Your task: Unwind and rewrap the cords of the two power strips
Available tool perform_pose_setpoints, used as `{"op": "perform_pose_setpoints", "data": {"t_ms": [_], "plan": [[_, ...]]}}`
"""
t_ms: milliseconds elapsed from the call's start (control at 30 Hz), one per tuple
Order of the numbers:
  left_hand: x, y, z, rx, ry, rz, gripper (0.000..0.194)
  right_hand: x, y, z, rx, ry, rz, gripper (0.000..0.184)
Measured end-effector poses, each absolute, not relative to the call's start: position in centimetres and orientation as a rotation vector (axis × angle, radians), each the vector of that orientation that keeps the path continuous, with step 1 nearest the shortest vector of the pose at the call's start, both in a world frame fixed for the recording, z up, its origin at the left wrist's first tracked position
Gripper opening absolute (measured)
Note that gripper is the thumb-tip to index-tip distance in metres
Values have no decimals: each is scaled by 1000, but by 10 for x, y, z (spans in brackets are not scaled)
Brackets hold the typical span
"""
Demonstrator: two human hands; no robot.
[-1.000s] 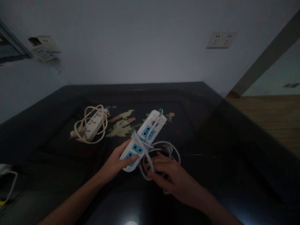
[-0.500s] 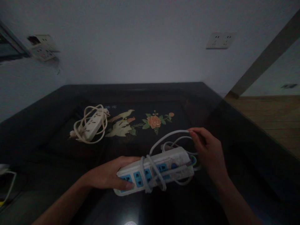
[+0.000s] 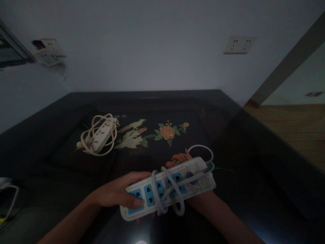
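My left hand (image 3: 119, 193) grips the left end of a white power strip (image 3: 135, 206) with blue socket faces, thumb on top. The strip is held tilted above the dark table, its right end higher. A grey-white cord (image 3: 175, 189) is wound around its middle. Behind and beneath the strip is my right hand (image 3: 179, 158), partly hidden by it, with curled fingertips showing past the far edge. A loop of the cord (image 3: 204, 147) runs from these fingers to the strip's right end, where coloured wires (image 3: 210, 166) show.
A second white power strip (image 3: 101, 135) lies at the left of the black table (image 3: 203, 112), its cord looped around it. Flower and bird inlay (image 3: 167, 132) decorates the tabletop. Wall sockets (image 3: 239, 44) are on the wall behind. A white cable (image 3: 14, 196) is at the left edge.
My right hand has moved from the strip's right end to the left, passing under and behind it with the cord. The loose cord loop is smaller. My left hand keeps its grip.
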State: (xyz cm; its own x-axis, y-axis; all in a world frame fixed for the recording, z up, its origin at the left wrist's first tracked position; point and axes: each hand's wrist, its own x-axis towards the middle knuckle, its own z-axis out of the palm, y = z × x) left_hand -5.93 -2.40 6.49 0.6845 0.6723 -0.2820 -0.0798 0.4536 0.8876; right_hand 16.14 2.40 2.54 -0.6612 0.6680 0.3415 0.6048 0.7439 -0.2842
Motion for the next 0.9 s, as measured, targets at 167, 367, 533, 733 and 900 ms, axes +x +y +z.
{"op": "perform_pose_setpoints", "data": {"t_ms": [167, 367, 533, 733, 900], "plan": [[-64, -15, 57, 974, 774, 649, 60, 166, 17, 34, -735, -2598, 511, 12], [-70, -2, 44, 1064, 1201, 836, 67, 185, 18, 67, -830, -2444, 1084, 14], [-74, 0, 44, 1175, 1277, 728, 63, 216, 38, 81, -1204, -2275, 973, 20], [-75, -9, 57, 1245, 910, 461, 54, 235, 52, 64, -1635, -2093, 48, 27], [-69, -23, 62, 1060, 693, 437, 59, 211, 45, 39, -1431, -2318, -325, 42]]}}
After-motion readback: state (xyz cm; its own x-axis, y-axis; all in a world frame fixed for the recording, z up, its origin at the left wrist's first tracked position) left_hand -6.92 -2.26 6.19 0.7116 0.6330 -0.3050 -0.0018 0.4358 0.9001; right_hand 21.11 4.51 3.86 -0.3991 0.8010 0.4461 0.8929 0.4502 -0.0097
